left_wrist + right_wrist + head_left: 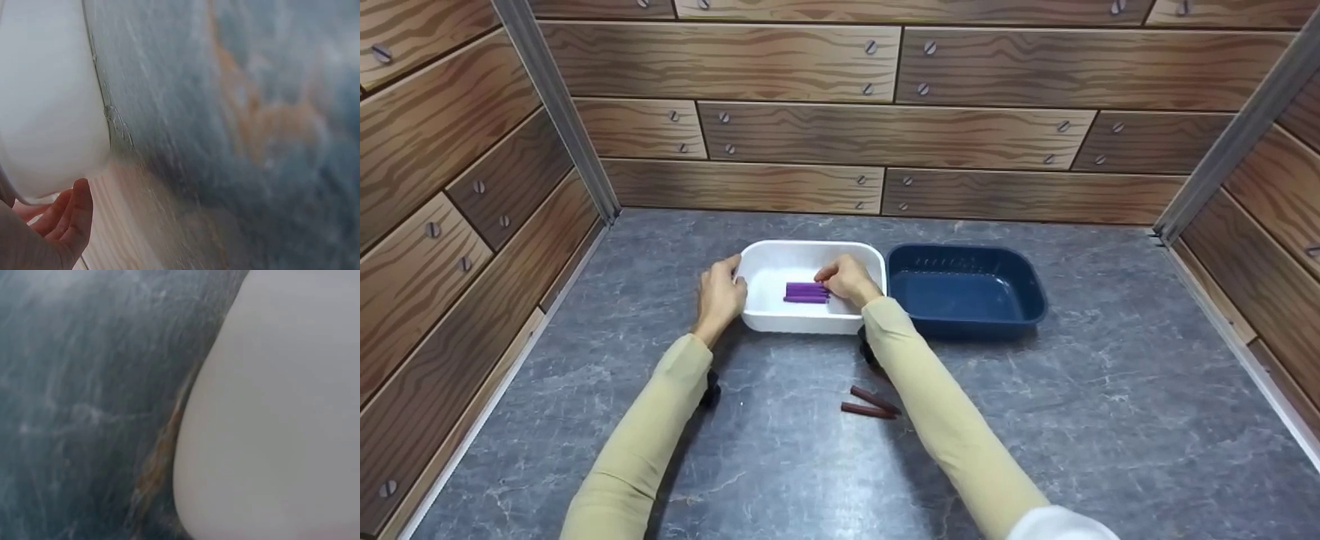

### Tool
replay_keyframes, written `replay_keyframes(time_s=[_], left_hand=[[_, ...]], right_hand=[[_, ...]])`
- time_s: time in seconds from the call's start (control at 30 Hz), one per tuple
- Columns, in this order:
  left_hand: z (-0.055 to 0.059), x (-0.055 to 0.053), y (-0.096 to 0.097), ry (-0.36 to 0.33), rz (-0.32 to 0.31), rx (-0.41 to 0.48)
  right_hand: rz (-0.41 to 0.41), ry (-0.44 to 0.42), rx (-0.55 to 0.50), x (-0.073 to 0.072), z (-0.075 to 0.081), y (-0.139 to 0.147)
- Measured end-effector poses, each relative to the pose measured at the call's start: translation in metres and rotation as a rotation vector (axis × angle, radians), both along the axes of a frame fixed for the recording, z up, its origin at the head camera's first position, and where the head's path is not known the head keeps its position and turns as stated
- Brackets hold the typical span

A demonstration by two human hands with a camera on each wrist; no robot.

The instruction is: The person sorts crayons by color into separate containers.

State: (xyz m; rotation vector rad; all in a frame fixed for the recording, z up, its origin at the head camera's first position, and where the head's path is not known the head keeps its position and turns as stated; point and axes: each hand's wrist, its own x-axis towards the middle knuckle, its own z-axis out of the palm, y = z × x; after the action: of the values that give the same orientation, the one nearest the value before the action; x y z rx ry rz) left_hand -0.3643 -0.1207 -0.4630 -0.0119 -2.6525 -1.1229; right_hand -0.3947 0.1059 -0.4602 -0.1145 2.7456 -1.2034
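A white plastic bin point(810, 324) stands at the middle of the table, several purple crayons point(805, 292) lying side by side on its floor. My left hand point(720, 296) grips the bin's left end, thumb at the rim and fingers along the outside. In the left wrist view those fingers point(79, 219) bend against the white wall. Reaching in over the near right corner, my right hand point(849, 279) pinches the end of the far purple crayon. The right wrist view shows only the bin's outer wall point(275, 410) and the table; the hand's fingers are hidden there.
Touching or close beside the white bin on the right is a dark blue bin point(971, 328). Two brown crayons point(868, 410) lie on the grey marbled table point(765, 465) by my right forearm. Wood-patterned panels point(810, 135) wall the table at back and sides.
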Motion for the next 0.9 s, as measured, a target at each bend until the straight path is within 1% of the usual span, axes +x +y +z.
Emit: replay_keyframes(time_s=[0.1,0.33,0.5,0.67,0.9], left_hand=[[0.0,0.0,0.001,0.002,0.003,0.001],[0.0,0.001,0.002,0.003,-0.001,0.01],[0.0,0.0,0.002,0.024,-0.001,0.005],[-0.001,0.0,0.001,0.03,-0.017,0.008],[-0.001,0.002,-0.001,0.016,-0.032,-0.005]], right_hand=[[-0.006,0.009,-0.003,0.0,0.0,0.001],[-0.031,-0.001,-0.032,0.0,0.001,0.003],[-0.039,-0.027,-0.109,0.0,0.006,0.007],[-0.014,-0.043,-0.181,0.004,0.013,0.015],[0.066,-0.044,-0.264,0.014,0.02,0.021]])
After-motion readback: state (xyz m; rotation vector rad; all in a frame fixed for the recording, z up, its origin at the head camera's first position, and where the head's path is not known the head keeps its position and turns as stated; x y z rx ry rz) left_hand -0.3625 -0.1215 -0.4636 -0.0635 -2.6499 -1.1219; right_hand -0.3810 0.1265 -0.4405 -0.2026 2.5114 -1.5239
